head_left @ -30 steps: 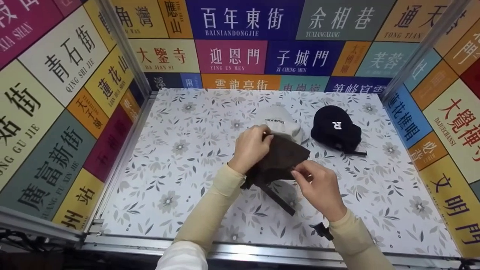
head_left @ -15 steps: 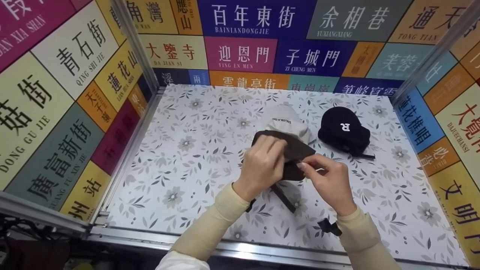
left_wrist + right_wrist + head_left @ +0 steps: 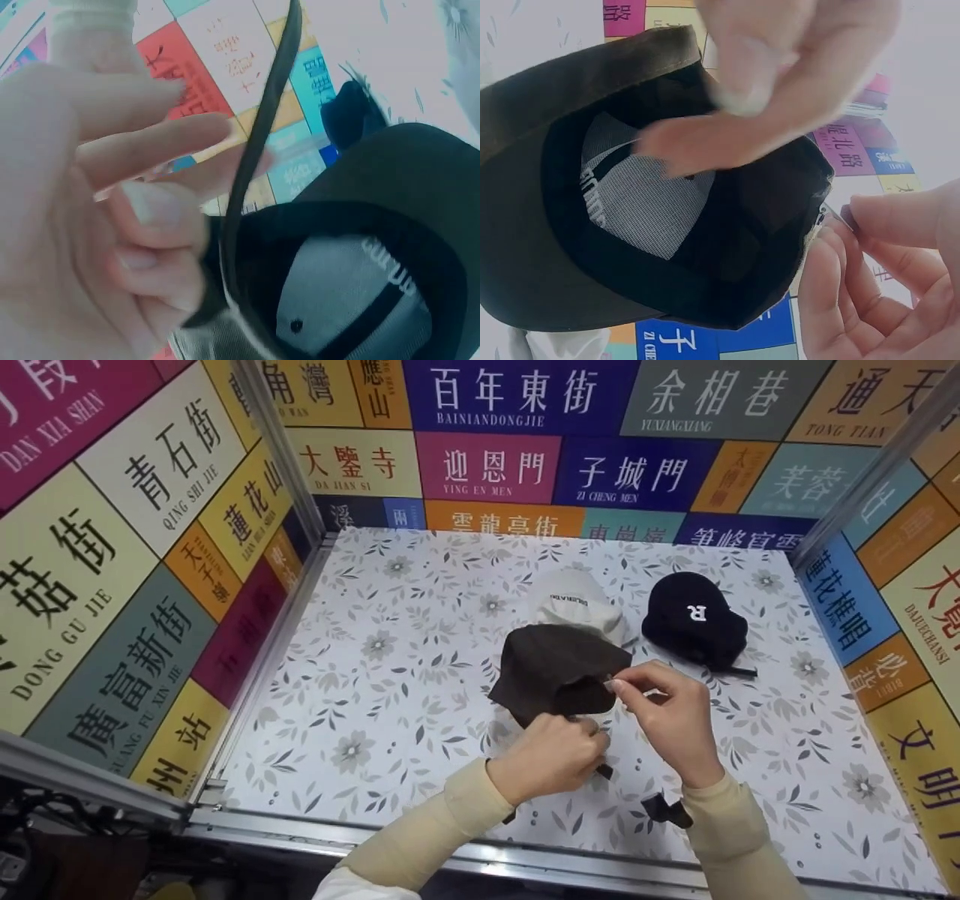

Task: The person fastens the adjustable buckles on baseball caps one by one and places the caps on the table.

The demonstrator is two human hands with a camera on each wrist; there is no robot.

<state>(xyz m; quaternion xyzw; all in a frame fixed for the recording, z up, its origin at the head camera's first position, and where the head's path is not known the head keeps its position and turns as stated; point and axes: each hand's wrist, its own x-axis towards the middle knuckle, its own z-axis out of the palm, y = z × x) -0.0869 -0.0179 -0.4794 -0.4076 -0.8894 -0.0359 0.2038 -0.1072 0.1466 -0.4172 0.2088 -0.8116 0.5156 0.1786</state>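
Observation:
In the head view a dark brown cap [image 3: 555, 664] hangs close over the patterned surface, just in front of a white cap [image 3: 574, 600]. My right hand [image 3: 667, 716] pinches the edge of its back opening by thumb and fingers. From the right wrist the cap's dark inside [image 3: 757, 217] and the pinching fingertips [image 3: 844, 217] show. My left hand [image 3: 559, 754] is below the cap, fingers loosely bent; from the right wrist it is blurred, crossing the opening with nothing visible between thumb and finger. A narrow dark strap [image 3: 259, 142] stretches past the fingers in the left wrist view.
A black cap [image 3: 694, 619] with a white letter R lies right of the white one. A small dark piece [image 3: 667, 811] shows beside the right sleeve. Signboard panels [image 3: 487, 469] wall the back and sides; a metal rail [image 3: 300, 836] runs along the front edge.
My left hand has left the brown cap's upper side and come down below it. The cap has turned with its opening toward the right hand, which stays pinched on the edge.

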